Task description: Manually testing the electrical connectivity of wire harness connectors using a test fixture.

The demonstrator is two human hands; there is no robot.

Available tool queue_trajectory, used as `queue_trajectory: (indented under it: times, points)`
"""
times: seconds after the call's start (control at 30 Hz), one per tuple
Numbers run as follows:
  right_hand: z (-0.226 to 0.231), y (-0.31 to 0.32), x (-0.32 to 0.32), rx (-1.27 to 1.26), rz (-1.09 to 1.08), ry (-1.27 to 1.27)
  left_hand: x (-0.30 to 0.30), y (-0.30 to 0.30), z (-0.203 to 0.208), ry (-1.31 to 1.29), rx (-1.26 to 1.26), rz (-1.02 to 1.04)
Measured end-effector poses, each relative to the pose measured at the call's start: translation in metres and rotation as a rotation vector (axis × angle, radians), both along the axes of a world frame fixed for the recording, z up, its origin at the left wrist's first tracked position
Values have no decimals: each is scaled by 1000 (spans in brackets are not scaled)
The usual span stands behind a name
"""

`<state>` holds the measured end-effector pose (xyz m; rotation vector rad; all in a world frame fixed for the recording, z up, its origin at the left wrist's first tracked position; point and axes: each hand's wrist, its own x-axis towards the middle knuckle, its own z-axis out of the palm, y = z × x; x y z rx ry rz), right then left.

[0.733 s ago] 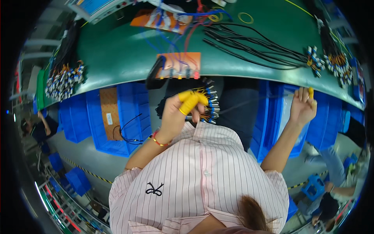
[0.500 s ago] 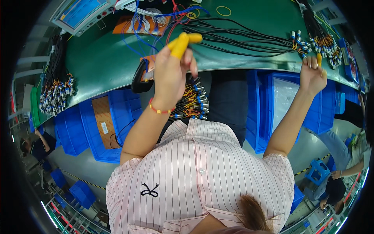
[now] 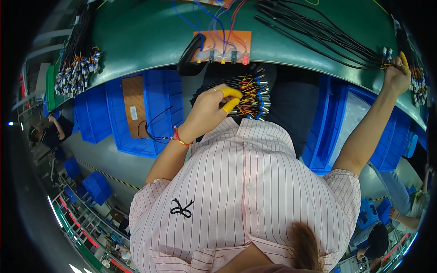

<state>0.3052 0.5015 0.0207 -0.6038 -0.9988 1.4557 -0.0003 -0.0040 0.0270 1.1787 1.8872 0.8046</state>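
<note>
My left hand [image 3: 211,107], with yellow finger cots on thumb and forefinger, is down at my lap, pinching into a bundle of thin red and yellow wires with metal connectors [image 3: 255,98]. My right hand [image 3: 395,75], arm stretched out, rests on the right edge of the green table [image 3: 150,36]. It is closed on the ends of the long black cables [image 3: 318,32], next to a few silver plugs [image 3: 386,53]. An orange test board [image 3: 225,43] with a row of sockets and blue and red leads sits at the table's front edge above the bundle.
A heap of wired connectors [image 3: 77,73] lies on the table's left, another [image 3: 416,82] at the far right. A black handled tool [image 3: 189,54] lies beside the board. Blue bins [image 3: 159,104] [image 3: 346,118] stand under the table. Other people work at left [image 3: 45,129] and lower right [image 3: 405,204].
My left hand rose from my lap to the table's test board, then came back down to the wire bundle. My right hand stayed at the cable ends on the right.
</note>
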Motion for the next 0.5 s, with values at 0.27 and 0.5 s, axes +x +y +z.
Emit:
queue_trajectory:
  times: [0.27,0.5]
  points:
    - [29,-179,-91,815,-383,-1040,-6,-32,-35,354,-15,-284]
    - [-23,-355,-141,925,844,-990,-7,-24,-42,424,42,-375]
